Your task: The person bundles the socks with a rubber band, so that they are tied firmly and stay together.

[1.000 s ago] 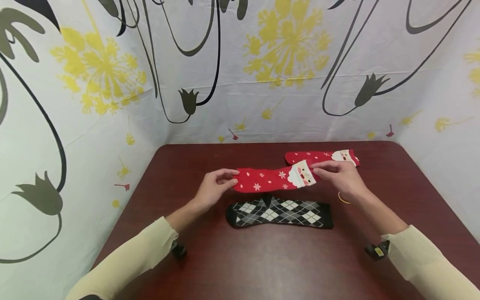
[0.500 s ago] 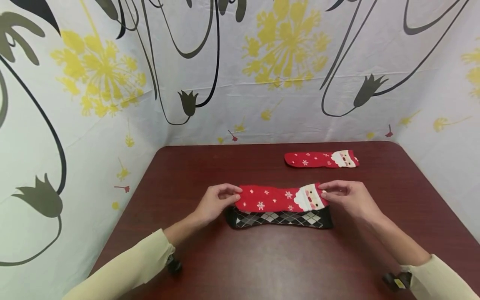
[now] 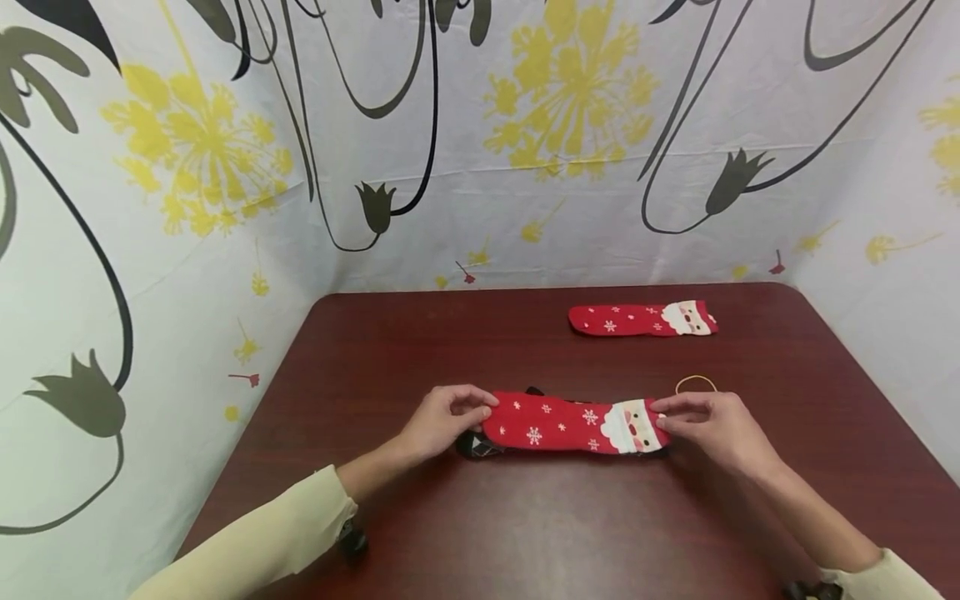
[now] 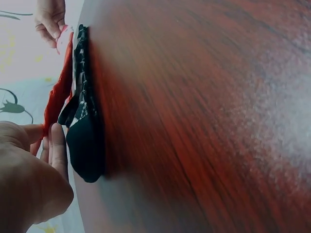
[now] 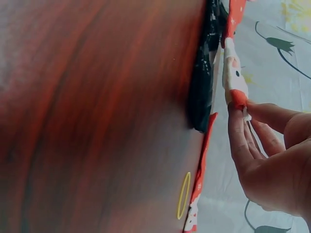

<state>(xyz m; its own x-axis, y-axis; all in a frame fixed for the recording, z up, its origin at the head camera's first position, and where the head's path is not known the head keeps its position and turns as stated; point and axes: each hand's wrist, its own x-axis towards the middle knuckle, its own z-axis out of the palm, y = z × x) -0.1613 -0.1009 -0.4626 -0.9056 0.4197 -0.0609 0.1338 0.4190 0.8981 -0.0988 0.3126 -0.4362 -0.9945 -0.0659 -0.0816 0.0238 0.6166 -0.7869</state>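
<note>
A red sock (image 3: 555,423) with white snowflakes and a bearded face at its cuff is stretched flat between both hands. My left hand (image 3: 447,422) pinches its toe end, and my right hand (image 3: 717,429) pinches the cuff. Just beneath lies a black and grey argyle sock (image 3: 480,447), mostly covered in the head view. Both wrist views show a gap between the red sock (image 4: 59,92) and the argyle sock (image 4: 86,141), so the red one is held above it.
A second red sock (image 3: 637,319) of the same pattern lies at the back right of the dark wooden table (image 3: 420,333). Near the right hand is a thin yellow band (image 3: 696,380) on the table. Patterned white cloth (image 3: 480,150) hangs behind.
Both hands have brought the red sock down the view toward the person and slightly right, from behind the argyle sock to over it. The second red sock has stayed put.
</note>
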